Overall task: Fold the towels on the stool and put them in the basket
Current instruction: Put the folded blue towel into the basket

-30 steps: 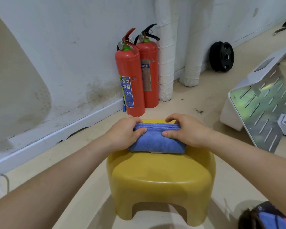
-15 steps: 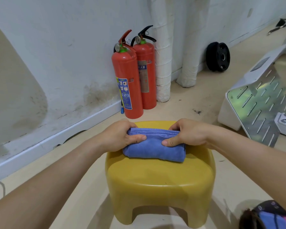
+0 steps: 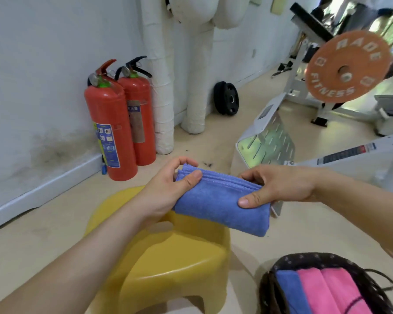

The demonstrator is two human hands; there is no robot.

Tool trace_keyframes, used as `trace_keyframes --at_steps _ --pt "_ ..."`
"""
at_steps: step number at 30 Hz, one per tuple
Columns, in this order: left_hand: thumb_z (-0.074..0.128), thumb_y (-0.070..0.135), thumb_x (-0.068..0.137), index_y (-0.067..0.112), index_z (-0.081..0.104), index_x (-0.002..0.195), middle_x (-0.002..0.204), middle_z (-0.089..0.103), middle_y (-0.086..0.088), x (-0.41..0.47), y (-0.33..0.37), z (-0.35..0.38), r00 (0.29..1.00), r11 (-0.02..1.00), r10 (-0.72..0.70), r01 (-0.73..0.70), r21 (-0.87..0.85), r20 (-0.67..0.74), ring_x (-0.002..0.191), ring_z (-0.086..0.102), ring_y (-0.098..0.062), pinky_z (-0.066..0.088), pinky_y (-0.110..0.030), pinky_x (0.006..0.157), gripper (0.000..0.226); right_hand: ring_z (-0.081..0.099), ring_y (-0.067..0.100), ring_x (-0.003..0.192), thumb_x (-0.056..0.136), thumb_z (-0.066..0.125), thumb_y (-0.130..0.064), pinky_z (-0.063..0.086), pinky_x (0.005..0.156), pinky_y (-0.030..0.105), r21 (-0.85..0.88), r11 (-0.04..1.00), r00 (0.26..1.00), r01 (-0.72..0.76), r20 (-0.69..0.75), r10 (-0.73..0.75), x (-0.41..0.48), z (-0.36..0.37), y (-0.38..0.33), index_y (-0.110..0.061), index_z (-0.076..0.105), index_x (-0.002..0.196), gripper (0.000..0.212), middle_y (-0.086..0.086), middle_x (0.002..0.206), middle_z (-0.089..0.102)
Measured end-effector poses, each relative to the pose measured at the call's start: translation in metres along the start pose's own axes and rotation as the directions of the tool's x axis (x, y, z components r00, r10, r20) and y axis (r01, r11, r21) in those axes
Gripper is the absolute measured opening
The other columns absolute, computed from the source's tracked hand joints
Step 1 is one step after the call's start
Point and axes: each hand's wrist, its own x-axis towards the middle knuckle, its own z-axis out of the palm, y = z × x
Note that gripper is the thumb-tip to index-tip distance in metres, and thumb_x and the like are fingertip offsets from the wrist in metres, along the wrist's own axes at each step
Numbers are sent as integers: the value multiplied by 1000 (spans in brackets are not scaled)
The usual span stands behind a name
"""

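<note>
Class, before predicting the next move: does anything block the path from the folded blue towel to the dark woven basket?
Nothing visible does. Both hands hold the folded blue towel in the air; the dark woven basket sits open-topped below right.

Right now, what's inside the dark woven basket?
The dark woven basket holds folded towels standing side by side: one blue folded towel and two pink folded towels. Anything beneath them, and the basket's part past the frame edge, is hidden.
</note>
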Motion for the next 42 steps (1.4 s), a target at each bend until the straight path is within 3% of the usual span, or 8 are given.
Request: trace_keyframes --at_steps 12,16,21,25,28,31,35,42 --pt "63 28 89 30 62 102 78 53 18 3 25 222 838 988 -61 -28 155 541 62 49 3 35 -11 45 13 63 20 112 84 62 -46 51 95 42 81 923 920 -376 -90 382 -222 13 141 -32 47 132 52 -4 124 64" --pt "58 16 87 30 60 110 97 54 6 10 0 273 863 957 -227 111 269 451 75 51 -14 39 -19 52 27 54 -3 112 87 66 -32 46 97 21 74 970 854 -232 -461 240 -208 40 188 -37 42 128 48 -16 128 52" --pt "47 8 89 38 47 122 92 51 -5 23 -39 287 775 824 -566 527 208 281 62 47 -19 45 -18 40 44 9 3 143 66 71 -61 14 116 24 -182 975 873 -126 -487 22 -151 78 246 -24 20 149 104 -15 147 19" --pt "43 13 91 34 56 116 105 50 -5 35 -61 301 689 714 -700 682 161 188 72 51 -15 48 -18 40 34 54 7 113 71 70 -25 47 94 35 2 1000 733 31 -679 -21 -122 92 285 -21 50 124 57 -6 122 58" --pt "55 31 88 25 63 96 78 55 0 41 -68 302 597 621 -780 775 117 190 50 50 -14 38 -16 34 14 64 12 89 66 69 -26 52 84 41 348 937 815 6 -544 197 -113 94 306 -21 60 106 41 -5 96 69" --pt "60 63 77 27 62 90 71 50 4 44 -93 294 578 650 -760 656 383 299 46 39 -13 18 -22 42 39 69 32 92 64 73 -22 56 78 42 745 663 905 -79 -225 361 -113 92 324 -11 68 105 43 13 100 73" --pt "69 51 77 9 64 95 94 69 -9 40 -132 308 755 568 -617 232 789 222 79 62 -23 49 -37 67 46 69 30 78 80 66 -9 58 57 37 916 357 906 -182 15 423 -104 105 330 -3 66 106 26 17 89 71" --pt "51 40 93 11 46 112 117 57 -10 30 -180 337 902 312 -414 17 950 120 108 55 -29 40 -34 78 36 65 27 98 90 65 -27 60 73 43 877 409 827 -253 -24 562 -78 129 338 -10 55 115 32 12 115 63"
